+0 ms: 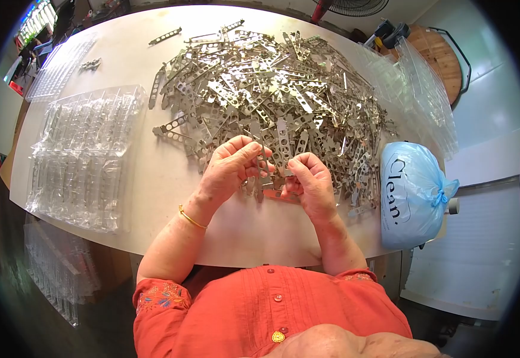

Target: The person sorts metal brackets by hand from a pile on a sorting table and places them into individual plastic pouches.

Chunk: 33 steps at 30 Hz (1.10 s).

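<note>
My left hand (234,162) is closed, thumb against fingers, on a thin perforated metal strip (263,160) that stands roughly upright. Beside it, my right hand (311,182) is pinched, its fingertips close to the same spot; whatever lies between them is too small to make out. Just beyond both hands spreads a large heap of flat metal strips (254,89) with rows of round holes. Some strips directly behind my fingers overlap with them, so where the heap ends is hard to tell.
Clear plastic blister trays (81,161) lie at the left, with another tray (63,65) farther back. A tied blue bag (412,197) sits at the right edge, below clear plastic sheets (421,89). A few strips (166,36) lie apart on the white table (111,244).
</note>
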Available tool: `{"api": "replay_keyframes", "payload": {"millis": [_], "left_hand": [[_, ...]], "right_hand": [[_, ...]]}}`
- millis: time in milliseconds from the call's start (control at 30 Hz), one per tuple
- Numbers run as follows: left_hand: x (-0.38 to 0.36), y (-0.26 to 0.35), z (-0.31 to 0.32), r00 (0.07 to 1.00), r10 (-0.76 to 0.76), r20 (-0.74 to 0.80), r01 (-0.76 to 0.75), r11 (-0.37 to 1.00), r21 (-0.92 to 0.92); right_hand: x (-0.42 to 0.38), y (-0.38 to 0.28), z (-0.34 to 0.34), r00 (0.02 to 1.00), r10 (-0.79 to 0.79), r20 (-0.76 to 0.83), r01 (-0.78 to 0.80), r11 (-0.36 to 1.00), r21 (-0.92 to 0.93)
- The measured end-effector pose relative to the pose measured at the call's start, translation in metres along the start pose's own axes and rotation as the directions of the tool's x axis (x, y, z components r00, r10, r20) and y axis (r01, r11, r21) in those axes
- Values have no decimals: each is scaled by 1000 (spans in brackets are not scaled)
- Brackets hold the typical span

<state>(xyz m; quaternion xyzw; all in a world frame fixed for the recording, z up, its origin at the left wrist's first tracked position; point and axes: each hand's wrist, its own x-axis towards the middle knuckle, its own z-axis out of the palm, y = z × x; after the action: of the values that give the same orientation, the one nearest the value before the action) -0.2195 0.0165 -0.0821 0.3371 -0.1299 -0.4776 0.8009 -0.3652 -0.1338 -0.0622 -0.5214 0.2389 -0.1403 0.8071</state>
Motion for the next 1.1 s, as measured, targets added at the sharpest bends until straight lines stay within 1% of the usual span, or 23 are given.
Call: {"api": "replay_keyframes", "payload": {"millis": [167, 233, 467, 533, 567, 633, 667, 733, 767, 833, 867, 933, 967, 1000, 1033, 1067, 1100], "left_hand": [[0, -1, -1, 1000, 2, -2, -2, 1000, 0], [1, -1, -2, 1000, 0, 5, 0, 1000, -5], [3, -3, -4, 1000, -10, -11, 10, 1000, 18], [2, -3, -4, 1000, -14, -10, 14, 1000, 26], [2, -3, -4, 1000, -14, -10, 15, 1000, 26], [2, -3, -5, 1000, -9, 0, 9, 1000, 15], [3, -3, -5, 1000, -9, 2, 9, 1000, 16], [3, -4, -5, 1000, -1, 4, 1, 1000, 13], [3, -5, -5, 1000, -1, 6, 1, 1000, 12], [4, -5, -6, 1000, 19, 12, -19, 1000, 19], [4, -5, -6, 1000, 19, 12, -19, 1000, 19], [3, -3, -8, 1000, -3, 13, 2, 999, 42], [3, -3, -8, 1000, -2, 11, 1, 999, 42], [3, -3, -9, 1000, -5, 21, 5, 1000, 20], [3, -4, -9, 999, -9, 30, 10, 1000, -2], [2, -4, -9, 1000, -9, 27, 9, 1000, -3], [2, -4, -8, 999, -9, 36, 10, 1000, -10]], "right_hand": [[-1, 0, 0, 1000, 20, 16, -19, 1000, -19], [-1, 0, 0, 999, -1, 39, 2, 1000, -22], [0, -1, -1, 999, 6, 34, -5, 1000, -22], [1, -2, -6, 983, 113, 147, -140, 972, 190], [2, -2, -8, 983, 112, 147, -139, 972, 189], [4, -1, -11, 947, 115, 299, -236, 880, 412], [5, 0, -11, 948, 113, 298, -235, 880, 412], [5, 0, -13, 908, 111, 403, -326, 793, 514], [5, 1, -13, 909, 111, 402, -324, 794, 514], [5, 1, -14, 867, 85, 491, -381, 748, 543], [5, 0, -12, 867, 86, 491, -381, 748, 543], [2, -4, -8, 904, 83, 419, -288, 842, 456], [1, -5, -6, 904, 84, 420, -290, 842, 455], [-1, -4, -5, 946, 76, 316, -172, 943, 286], [-3, -4, -2, 976, 44, 212, -64, 994, 90], [-5, -2, 4, 993, 8, 118, -8, 1000, -6], [-7, -2, 5, 993, 10, 119, -9, 1000, -5]]}}
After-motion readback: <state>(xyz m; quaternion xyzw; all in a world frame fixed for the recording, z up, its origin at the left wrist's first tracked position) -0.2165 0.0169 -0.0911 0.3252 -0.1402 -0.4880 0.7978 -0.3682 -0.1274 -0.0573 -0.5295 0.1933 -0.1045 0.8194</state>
